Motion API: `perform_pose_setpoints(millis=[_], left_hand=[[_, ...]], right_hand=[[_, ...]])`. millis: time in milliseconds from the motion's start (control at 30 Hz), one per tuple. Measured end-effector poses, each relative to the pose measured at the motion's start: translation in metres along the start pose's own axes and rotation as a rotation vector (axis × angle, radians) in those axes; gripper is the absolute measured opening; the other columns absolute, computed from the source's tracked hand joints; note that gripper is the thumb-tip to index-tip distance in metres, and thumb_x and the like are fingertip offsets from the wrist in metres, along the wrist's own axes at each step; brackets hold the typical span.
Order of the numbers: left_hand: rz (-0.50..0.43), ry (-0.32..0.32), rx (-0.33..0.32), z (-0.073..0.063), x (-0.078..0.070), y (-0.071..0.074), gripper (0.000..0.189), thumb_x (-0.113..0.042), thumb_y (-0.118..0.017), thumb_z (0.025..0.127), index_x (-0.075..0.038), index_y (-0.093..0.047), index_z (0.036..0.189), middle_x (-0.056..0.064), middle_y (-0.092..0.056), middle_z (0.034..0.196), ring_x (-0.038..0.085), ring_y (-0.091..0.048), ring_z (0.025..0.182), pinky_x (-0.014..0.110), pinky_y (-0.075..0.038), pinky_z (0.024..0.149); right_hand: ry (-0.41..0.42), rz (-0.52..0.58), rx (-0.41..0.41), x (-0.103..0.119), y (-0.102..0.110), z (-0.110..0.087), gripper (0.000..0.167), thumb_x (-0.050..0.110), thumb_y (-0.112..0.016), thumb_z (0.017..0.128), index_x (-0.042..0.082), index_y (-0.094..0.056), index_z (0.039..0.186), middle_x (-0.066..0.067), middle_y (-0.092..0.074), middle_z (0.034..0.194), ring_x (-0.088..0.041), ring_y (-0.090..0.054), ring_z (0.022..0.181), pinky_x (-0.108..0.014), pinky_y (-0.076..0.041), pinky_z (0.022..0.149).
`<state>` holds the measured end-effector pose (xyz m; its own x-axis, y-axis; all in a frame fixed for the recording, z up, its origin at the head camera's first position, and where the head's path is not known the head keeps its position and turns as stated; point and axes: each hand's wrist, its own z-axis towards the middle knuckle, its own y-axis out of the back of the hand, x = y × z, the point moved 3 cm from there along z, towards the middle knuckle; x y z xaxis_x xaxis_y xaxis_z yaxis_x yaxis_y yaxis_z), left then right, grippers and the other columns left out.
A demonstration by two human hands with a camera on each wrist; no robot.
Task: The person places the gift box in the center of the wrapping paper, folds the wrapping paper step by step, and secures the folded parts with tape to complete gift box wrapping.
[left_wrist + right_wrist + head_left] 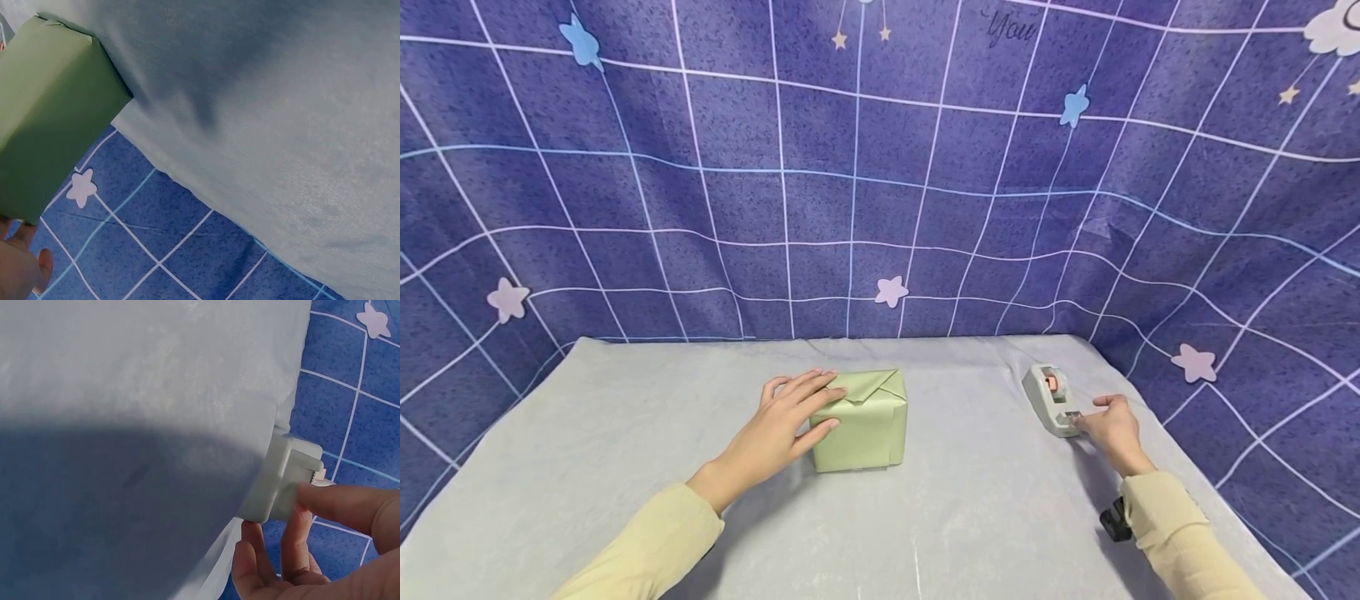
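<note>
A box wrapped in light green paper (861, 433) stands on the cloth-covered table, a folded paper flap on its top. My left hand (790, 425) rests on the box's left side and top edge, fingers extended over it. In the left wrist view, fingertips (22, 231) show at one end of the wrapped box (62, 94). To the right stands a pale grey tape dispenser (1048, 402) with a roll on an orange core. My right hand (1112, 429) is at its cutter end, thumb and finger pinching the tape end (306, 490) by the toothed edge.
A pale grey cloth (970, 500) covers the table. Behind it and at both sides hangs a dark blue curtain (820, 208) with grid lines and stars. A black device (1116, 521) sits under the right wrist.
</note>
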<state>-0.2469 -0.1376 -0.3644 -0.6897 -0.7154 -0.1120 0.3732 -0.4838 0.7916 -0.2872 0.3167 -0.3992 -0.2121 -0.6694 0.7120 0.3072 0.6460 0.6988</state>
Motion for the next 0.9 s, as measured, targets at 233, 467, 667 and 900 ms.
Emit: perform_pose_setpoints(millis=[233,467,667,900], left_hand=[[-0.001,-0.004,-0.003,0.0,0.0,-0.0001,0.04,-0.032,-0.061,0.086,-0.022,-0.055,0.125,0.006,-0.049,0.136,0.028,-0.044,0.125,0.051,-0.026,0.098],[-0.002,0.005,0.005,-0.0007,-0.0006,0.0008,0.04,-0.032,-0.061,0.087,-0.022,-0.055,0.125,0.005,-0.048,0.136,0.026,-0.043,0.127,0.051,-0.025,0.099],[0.0,0.012,0.012,-0.0006,-0.0002,0.0007,0.041,-0.032,-0.061,0.087,-0.023,-0.054,0.126,0.004,-0.047,0.137,0.026,-0.042,0.127,0.049,-0.024,0.1],[0.004,0.005,0.011,-0.0005,0.0011,-0.0005,0.041,-0.033,-0.06,0.087,-0.023,-0.054,0.126,0.003,-0.047,0.137,0.025,-0.042,0.127,0.048,-0.024,0.1]], right_hand=[[0.033,-0.022,0.032,-0.0001,0.001,0.0019,0.052,0.007,-0.067,0.07,-0.012,-0.043,0.113,-0.024,-0.061,0.081,-0.033,-0.056,0.079,-0.028,-0.039,0.061],[0.056,-0.072,0.06,0.0012,-0.0001,0.0053,0.053,0.006,-0.066,0.068,-0.011,-0.042,0.112,-0.023,-0.057,0.084,-0.031,-0.054,0.079,-0.028,-0.039,0.06],[0.085,-0.113,0.052,0.0023,-0.0017,0.0076,0.053,0.007,-0.067,0.067,-0.011,-0.043,0.111,-0.022,-0.055,0.084,-0.032,-0.053,0.078,-0.03,-0.04,0.062],[0.151,-0.133,0.037,0.004,-0.0009,0.0076,0.05,0.003,-0.065,0.063,-0.011,-0.045,0.106,-0.02,-0.058,0.077,-0.029,-0.054,0.071,-0.029,-0.041,0.059]])
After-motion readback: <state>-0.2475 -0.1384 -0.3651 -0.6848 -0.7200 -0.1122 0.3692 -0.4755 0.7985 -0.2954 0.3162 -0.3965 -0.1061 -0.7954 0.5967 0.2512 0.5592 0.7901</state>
